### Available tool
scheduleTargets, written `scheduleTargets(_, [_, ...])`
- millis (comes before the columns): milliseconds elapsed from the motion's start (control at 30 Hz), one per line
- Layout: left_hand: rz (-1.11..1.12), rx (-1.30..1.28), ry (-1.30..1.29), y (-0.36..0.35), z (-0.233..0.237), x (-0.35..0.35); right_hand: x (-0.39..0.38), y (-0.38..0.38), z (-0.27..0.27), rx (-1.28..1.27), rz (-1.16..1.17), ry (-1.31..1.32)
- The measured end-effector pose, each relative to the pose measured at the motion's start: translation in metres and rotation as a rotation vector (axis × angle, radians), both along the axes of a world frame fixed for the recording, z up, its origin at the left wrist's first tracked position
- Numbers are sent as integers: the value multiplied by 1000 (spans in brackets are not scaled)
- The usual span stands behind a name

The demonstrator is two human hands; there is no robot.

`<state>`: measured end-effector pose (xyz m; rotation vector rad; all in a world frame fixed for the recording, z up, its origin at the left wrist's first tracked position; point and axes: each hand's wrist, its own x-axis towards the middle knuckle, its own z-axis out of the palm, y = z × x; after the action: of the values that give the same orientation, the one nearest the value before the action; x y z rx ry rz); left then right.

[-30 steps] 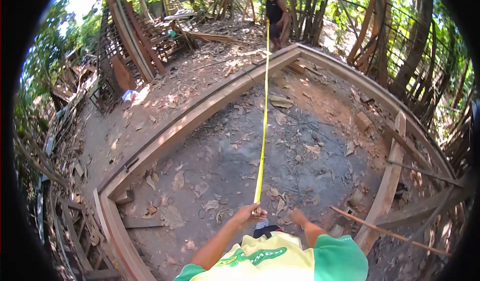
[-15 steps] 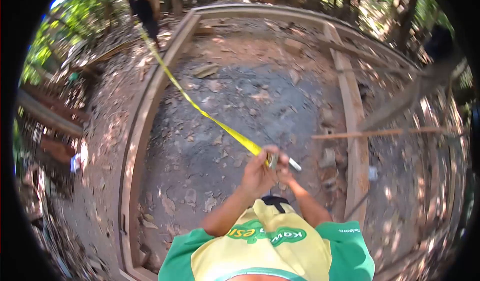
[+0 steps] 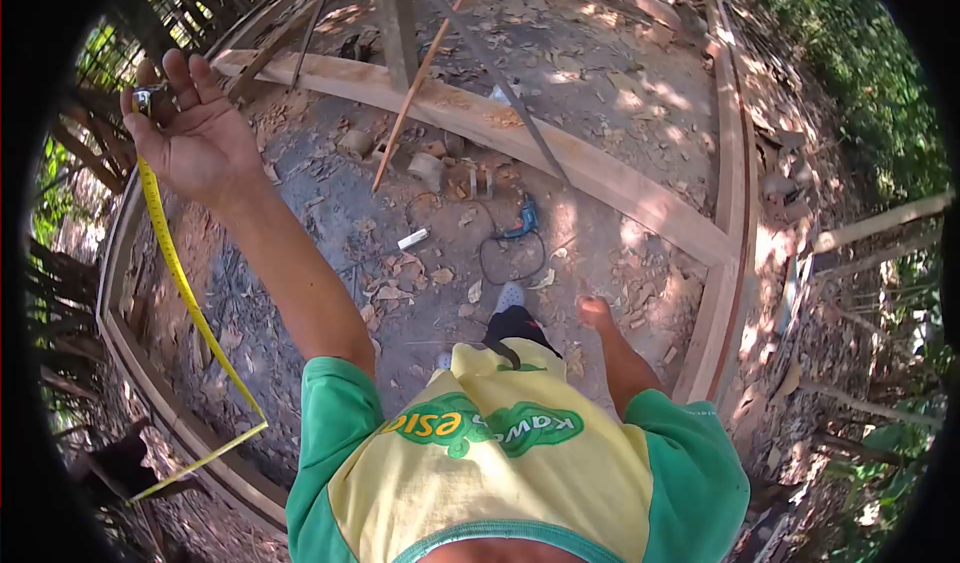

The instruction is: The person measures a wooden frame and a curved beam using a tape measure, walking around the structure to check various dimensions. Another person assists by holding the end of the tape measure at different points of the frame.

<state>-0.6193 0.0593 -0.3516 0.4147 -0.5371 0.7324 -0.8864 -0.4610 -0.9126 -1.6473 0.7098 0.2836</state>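
Observation:
My left hand (image 3: 195, 133) is raised at the upper left, palm in view, with thumb and forefinger pinching the metal end of a yellow measuring tape (image 3: 175, 268). The other fingers are spread. From there the tape hangs down, bends sharply near the frame's left beam, and runs on to the lower left. Low beside my body, my right hand (image 3: 593, 311) has its fingers curled in; whatever it may hold is hidden.
Wooden beams (image 3: 620, 178) frame the leaf-strewn ground, with a thin stick (image 3: 425, 78) and poles across them. A blue power tool (image 3: 522, 219) with a cable and a white object (image 3: 412, 239) lie ahead of my feet. A dark shape (image 3: 115, 468) is at the lower left.
The view has turned right. My hands, together before my chest, have parted: the left reached out and up with the tape, the right dropped to my side. The tape went from taut to bent.

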Motion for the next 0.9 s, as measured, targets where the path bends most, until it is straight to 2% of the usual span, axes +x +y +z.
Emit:
scheduleTargets(67, [143, 30, 24, -35, 19, 19, -39, 6, -11, -50, -116, 215])
scheduleTargets(100, [215, 42, 35, -53, 29, 27, -55, 17, 8, -10, -108, 293])
scheduleTargets(133, [210, 28, 41, -59, 38, 41, -66, 28, 33, 27, -98, 369])
scheduleTargets(267, [165, -18, -28, -72, 85, 100, -94, 34, 21, 156, -173, 625])
scheduleTargets(333, [139, -52, -139, -78, 117, 124, -90, 21, 23, 92, -98, 610])
scheduleTargets(367, [331, -79, -86, -119, 142, 105, -86, 9, 24, 60, -67, 605])
scheduleTargets(400, [341, -80, -115, -133, 153, 110, -77, -5, 27, 53, -87, 599])
scheduleTargets(500, [343, -41, -155, -181, 175, 126, -54, -59, 25, 108, -86, 456])
scheduleTargets(567, [338, -18, -164, -222, 182, 137, -37, -104, 22, 58, -19, 308])
scheduleTargets(633, [318, -12, -153, -258, 182, 151, -25, -139, 24, -83, -359, 160])
scheduleTargets(733, [301, 6, -134, -299, 174, 171, -19, -195, 21, -67, -456, 65])
scheduleTargets(833, [276, 24, -113, -333, 163, 188, -28, -223, 44, 47, -525, 8])
scheduleTargets(900, [269, 37, -108, -351, 158, 197, -36, -227, 49, 55, -616, 90])
